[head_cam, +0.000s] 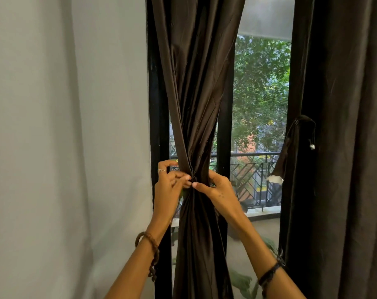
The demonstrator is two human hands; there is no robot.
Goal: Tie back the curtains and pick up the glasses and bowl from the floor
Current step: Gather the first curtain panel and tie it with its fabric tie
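Starting at the left, past the bare grey wall [54, 126], I have the left-hand curtain [196, 83] gathered into a tight waist against the black window frame [157, 104]. My left hand [172, 184] sits on the near side of that waist, fingers curled and pinching at the bunched fabric; my right hand [217, 190] wraps the other side, thumb pressing in toward the same spot — both grasp the cloth where a tie would close. I cannot make out the tie itself under my fingers, so I judge this curtain as gathered but not yet secured.

Further right, through the glass, there is the balcony railing [258, 167] and trees. Then a loose tieback [291, 147] hangs beside the right-hand curtain [345, 147], which falls straight and ungathered — that one looks untouched.

The glasses and bowl are nowhere in view; the floor is out of frame. By my reckoning I am early on: first curtain mid-tie, second curtain and the pick-up all left to do
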